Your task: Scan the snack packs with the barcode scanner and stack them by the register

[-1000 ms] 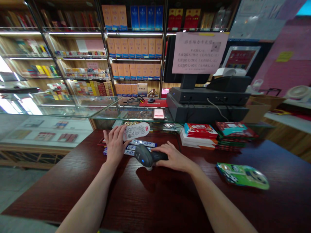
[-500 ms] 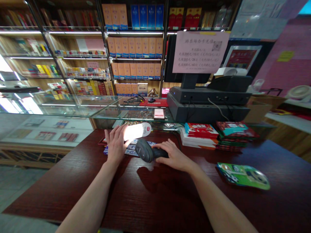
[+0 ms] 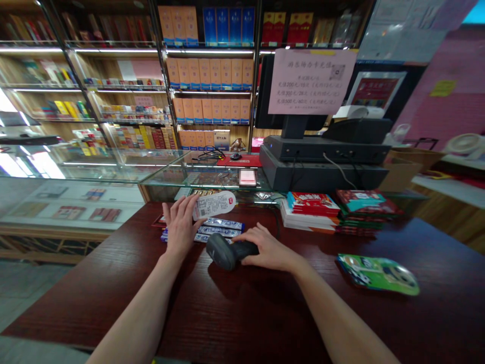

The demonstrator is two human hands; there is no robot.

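Observation:
My left hand [image 3: 179, 222] pinches a white, round-ended card package [image 3: 215, 204] by its left end, with printed text and a barcode facing me. Low over the table, my right hand [image 3: 267, 247] grips a black handheld barcode scanner [image 3: 223, 253] around its handle. The scanner's head points left, below the package. Under and behind the package lie several blue-and-white packets [image 3: 223, 230], partly hidden by my left hand. To the right rests a green package [image 3: 381, 274] with a panda picture, flat on the dark wooden table [image 3: 242, 323].
Stacks of red-and-white packages [image 3: 312, 205] and dark red and green packages [image 3: 366, 212] stand at the table's back right. Behind them is a black cash register [image 3: 322, 167] with a paper sign [image 3: 312, 81]. A glass counter [image 3: 212, 174] borders the table's far side.
The scanner has moved slightly down and left in my right hand. The bright light on the package has gone, so its print is now readable. My left hand stays almost still.

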